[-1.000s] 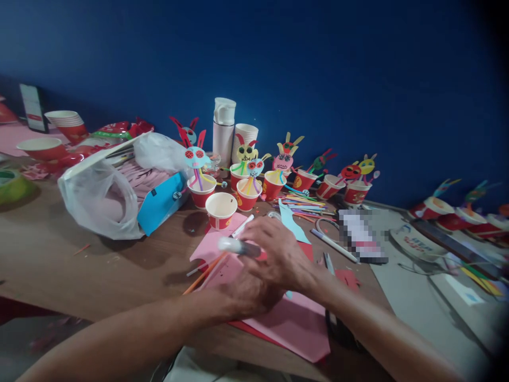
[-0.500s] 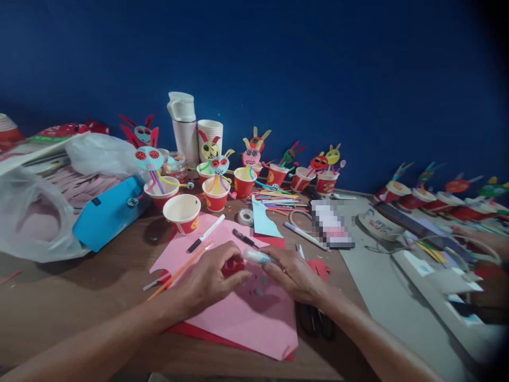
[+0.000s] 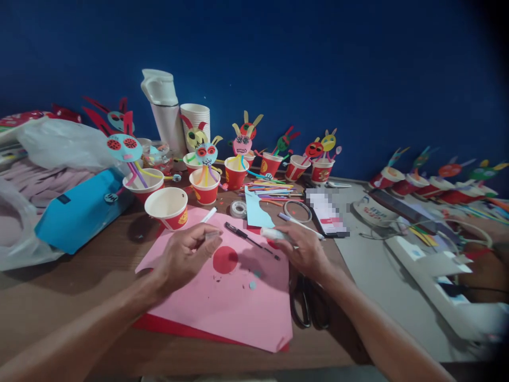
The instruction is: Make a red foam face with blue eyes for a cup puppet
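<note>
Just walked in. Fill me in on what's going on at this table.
A person's right hand holds a white tube, and the left hand pinches a small pale piece, perhaps its cap. A red disc lies on pink paper near a black pen. Behind stand red-and-white cups, several with decorated paper faces above them.

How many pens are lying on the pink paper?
2: a black pen between the left hand and right hand; a white pen beyond the left hand. The hands may hide others.
</note>
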Available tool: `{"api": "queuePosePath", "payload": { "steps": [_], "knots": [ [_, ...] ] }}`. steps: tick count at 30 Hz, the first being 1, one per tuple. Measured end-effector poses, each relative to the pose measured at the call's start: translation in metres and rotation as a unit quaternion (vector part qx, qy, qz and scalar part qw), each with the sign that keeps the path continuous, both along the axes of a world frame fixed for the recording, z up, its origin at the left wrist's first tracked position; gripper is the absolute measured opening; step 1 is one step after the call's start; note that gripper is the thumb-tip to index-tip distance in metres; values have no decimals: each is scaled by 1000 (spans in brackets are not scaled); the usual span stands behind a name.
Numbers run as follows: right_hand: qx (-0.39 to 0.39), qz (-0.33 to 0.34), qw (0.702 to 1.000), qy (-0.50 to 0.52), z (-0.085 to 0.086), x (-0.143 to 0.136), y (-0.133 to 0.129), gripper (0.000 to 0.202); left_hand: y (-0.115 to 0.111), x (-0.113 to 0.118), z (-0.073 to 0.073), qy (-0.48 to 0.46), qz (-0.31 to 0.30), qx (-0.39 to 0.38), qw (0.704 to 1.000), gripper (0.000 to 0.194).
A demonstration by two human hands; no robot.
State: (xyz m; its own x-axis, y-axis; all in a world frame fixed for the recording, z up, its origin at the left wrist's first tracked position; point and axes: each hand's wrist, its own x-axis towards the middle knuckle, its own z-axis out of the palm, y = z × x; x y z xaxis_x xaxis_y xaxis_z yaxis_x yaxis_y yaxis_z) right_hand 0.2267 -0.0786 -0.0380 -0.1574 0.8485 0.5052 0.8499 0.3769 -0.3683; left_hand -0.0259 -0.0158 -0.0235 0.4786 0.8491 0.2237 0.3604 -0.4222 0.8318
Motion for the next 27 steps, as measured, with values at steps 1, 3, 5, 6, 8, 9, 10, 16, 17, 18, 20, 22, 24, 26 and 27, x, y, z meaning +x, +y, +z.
{"api": "queuePosePath", "payload": {
  "steps": [1,3,5,6,8,9,10,16,17,18,20,22,24,26,27],
  "knots": [
    [-9,-13,999,28,0,4,0,30,0,0,2,4,-4,-17,1000,21],
    [-52,-21,994,89,1,7,0,27,-2,3,4,12,-18,-56,998,16],
    [-106,-26,984,143,0,4,0,24,-5,8,4,10,-26,-106,994,10],
    [-125,-28,978,162,-1,1,-1,24,-6,9,4,8,-30,-133,991,7],
    [-146,-24,971,188,-1,-4,-3,23,-7,11,3,-1,-50,-186,981,10],
    [-153,-15,969,195,0,-7,-4,23,-7,10,2,-9,-65,-208,976,12],
    [-160,-3,967,200,0,-9,-5,24,-6,10,1,-21,-80,-224,971,13],
    [-201,42,949,240,3,-17,-11,26,-3,8,-2,-45,-102,-231,966,19],
    [-201,50,947,245,2,-17,-12,25,-4,9,-2,-32,-96,-228,968,26],
    [-200,57,946,249,1,-18,-12,25,-5,10,-2,-24,-90,-224,970,30],
    [-199,63,944,256,-1,-19,-13,24,-7,12,-1,-28,-81,-224,971,28],
    [-205,61,942,259,-2,-20,-14,23,-9,15,-2,-51,-66,-239,968,16],
    [-217,56,941,255,-2,-21,-15,24,-10,19,-3,-81,-49,-266,959,16],
    [-225,56,942,244,1,-24,-17,25,-13,25,-3,-117,-45,-309,943,28],
    [-228,56,942,238,2,-25,-18,26,-15,28,-2,-138,-53,-337,930,32]
  ]
}}
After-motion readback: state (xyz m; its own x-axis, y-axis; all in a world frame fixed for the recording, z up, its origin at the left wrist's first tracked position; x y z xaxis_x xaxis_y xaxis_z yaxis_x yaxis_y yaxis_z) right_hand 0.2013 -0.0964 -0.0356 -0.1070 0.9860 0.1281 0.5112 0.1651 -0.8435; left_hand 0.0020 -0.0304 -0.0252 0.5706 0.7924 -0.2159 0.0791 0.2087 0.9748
